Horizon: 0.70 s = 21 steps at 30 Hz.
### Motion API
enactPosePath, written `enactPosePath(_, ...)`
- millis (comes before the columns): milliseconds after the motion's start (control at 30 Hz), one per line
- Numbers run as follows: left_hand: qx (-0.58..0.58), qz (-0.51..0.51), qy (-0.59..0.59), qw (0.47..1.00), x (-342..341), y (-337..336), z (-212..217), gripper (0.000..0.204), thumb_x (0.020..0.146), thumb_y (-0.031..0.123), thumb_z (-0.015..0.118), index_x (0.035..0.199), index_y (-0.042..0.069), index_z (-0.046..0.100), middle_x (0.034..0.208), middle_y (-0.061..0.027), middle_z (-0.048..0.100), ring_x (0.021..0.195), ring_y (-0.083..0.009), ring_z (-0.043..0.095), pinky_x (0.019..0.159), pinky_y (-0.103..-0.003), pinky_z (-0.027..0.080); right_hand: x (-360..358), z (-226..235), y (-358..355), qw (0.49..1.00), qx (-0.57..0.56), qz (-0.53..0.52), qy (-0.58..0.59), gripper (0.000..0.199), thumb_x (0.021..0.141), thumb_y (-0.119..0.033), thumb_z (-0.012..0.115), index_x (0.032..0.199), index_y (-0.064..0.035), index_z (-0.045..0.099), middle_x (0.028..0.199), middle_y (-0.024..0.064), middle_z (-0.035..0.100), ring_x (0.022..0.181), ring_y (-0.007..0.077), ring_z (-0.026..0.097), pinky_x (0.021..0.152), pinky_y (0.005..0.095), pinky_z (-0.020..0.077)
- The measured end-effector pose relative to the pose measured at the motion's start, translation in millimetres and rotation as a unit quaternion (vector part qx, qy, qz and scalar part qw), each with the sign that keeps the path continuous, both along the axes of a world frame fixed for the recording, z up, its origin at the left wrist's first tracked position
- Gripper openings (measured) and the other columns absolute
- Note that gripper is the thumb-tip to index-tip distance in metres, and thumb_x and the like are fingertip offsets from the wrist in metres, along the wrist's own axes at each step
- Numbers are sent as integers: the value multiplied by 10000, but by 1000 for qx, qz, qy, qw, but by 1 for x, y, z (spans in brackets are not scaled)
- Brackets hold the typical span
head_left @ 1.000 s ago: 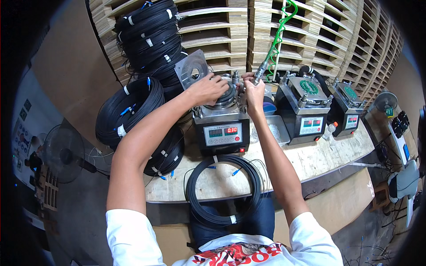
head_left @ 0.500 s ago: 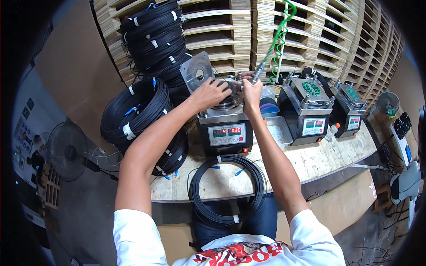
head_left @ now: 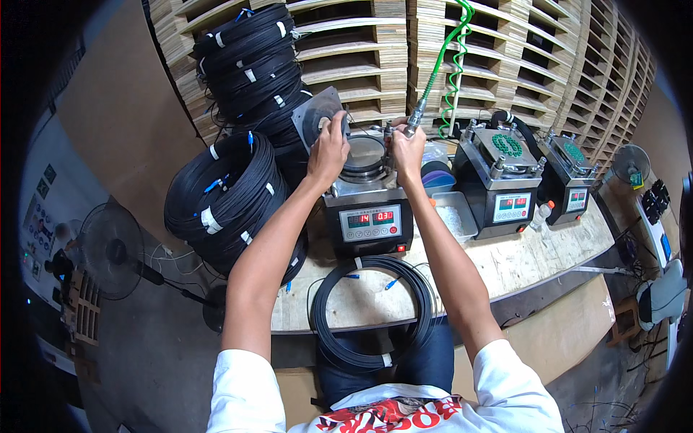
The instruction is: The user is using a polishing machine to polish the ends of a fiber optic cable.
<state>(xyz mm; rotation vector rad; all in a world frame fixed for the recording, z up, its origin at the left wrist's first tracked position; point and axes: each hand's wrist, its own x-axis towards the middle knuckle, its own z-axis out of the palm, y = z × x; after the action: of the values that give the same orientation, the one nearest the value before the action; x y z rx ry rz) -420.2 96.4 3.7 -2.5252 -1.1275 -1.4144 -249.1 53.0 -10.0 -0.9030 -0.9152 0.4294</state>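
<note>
My left hand [head_left: 329, 150] grips a dark round disc [head_left: 315, 121], its fingers partly hiding it. Behind that disc a square metal plate [head_left: 330, 95] stands tilted at the left of the nearest machine. My right hand [head_left: 407, 150] is closed around an air blow gun [head_left: 414, 120], fed by a green coiled hose [head_left: 438, 65]. The gun's front end is hard to make out. Between both hands lies the machine's bare round platen [head_left: 362, 153]. Below it, the black machine [head_left: 369, 224] shows a lit panel of red digits and buttons.
A coil of black cable [head_left: 326, 326] with blue connectors overhangs the table edge at my lap. More cable coils [head_left: 220, 187] are stacked at left. Two similar machines [head_left: 498, 191] stand right, near a clear tray [head_left: 455, 216] and a small bottle [head_left: 540, 215]. Wooden pallets [head_left: 346, 68] rise behind.
My left hand has moved left, off the platen, with the dark disc, which now overlaps the tilted plate. The platen has come into view. My right hand stays almost in place.
</note>
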Motion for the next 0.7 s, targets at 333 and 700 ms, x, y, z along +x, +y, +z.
enactPosePath(333, 78, -13, -54, 995, -9, 6, -8, 386, 930, 38, 592, 1315, 68, 573, 1084, -153, 548, 916, -362, 642, 758, -446, 537, -55, -5, 7, 988, 0, 89, 128, 148, 859, 59, 485, 950, -5, 583, 731, 37, 535, 575, 145, 597, 530, 277, 491)
enactPosePath(700, 73, -30, -22, 997, -8, 0, -8, 376, 921, 7, 596, 1289, 86, 600, 998, -156, 517, 914, -351, 604, 770, -449, 508, -20, -11, 33, 997, 6, -68, 41, 193, 859, 45, 455, 954, -5, 615, 699, 13, 545, 546, 110, 555, 501, 265, 467)
